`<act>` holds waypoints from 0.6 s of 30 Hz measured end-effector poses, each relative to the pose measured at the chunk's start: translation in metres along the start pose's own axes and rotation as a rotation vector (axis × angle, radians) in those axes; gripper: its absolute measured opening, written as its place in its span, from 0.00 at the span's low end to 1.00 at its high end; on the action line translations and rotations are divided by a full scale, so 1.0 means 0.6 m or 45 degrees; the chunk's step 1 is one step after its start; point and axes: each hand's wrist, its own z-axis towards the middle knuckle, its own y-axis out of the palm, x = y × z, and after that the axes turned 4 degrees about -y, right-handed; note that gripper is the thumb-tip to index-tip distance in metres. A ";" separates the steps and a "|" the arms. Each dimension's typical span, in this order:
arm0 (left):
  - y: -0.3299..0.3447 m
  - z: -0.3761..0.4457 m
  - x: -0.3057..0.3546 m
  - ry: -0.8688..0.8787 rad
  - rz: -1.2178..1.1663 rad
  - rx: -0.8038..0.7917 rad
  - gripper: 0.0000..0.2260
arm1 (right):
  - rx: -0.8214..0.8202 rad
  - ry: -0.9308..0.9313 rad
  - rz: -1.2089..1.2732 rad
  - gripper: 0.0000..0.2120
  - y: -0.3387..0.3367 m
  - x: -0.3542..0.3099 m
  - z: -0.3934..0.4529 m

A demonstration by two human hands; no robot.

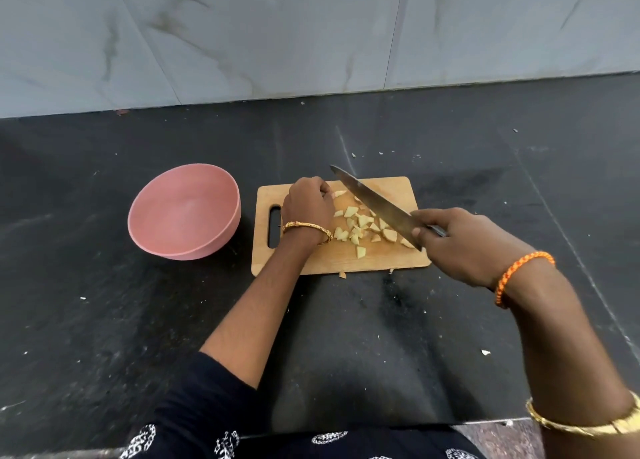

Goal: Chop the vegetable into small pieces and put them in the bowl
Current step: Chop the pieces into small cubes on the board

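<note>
Curled fingers of the left hand (307, 205) form a closed grip on a pale vegetable piece (339, 193) at the far side of the wooden cutting board (394, 257); left of that grip sits the pink bowl (183, 213) on the black table (104, 320). Chopped pieces (360, 223) lie between both grips. Right hand (464, 244) grips the knife (374, 200) handle, blade angled over the pieces.
</note>
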 end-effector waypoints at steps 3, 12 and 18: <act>0.000 -0.004 -0.004 -0.005 0.011 0.010 0.07 | -0.027 -0.022 0.017 0.19 0.018 -0.008 0.009; 0.004 -0.012 0.001 -0.041 0.063 0.096 0.05 | -0.079 -0.023 -0.025 0.19 0.024 -0.017 0.011; -0.001 -0.007 0.014 -0.190 0.046 0.061 0.05 | -0.102 0.033 -0.110 0.22 0.008 -0.010 0.010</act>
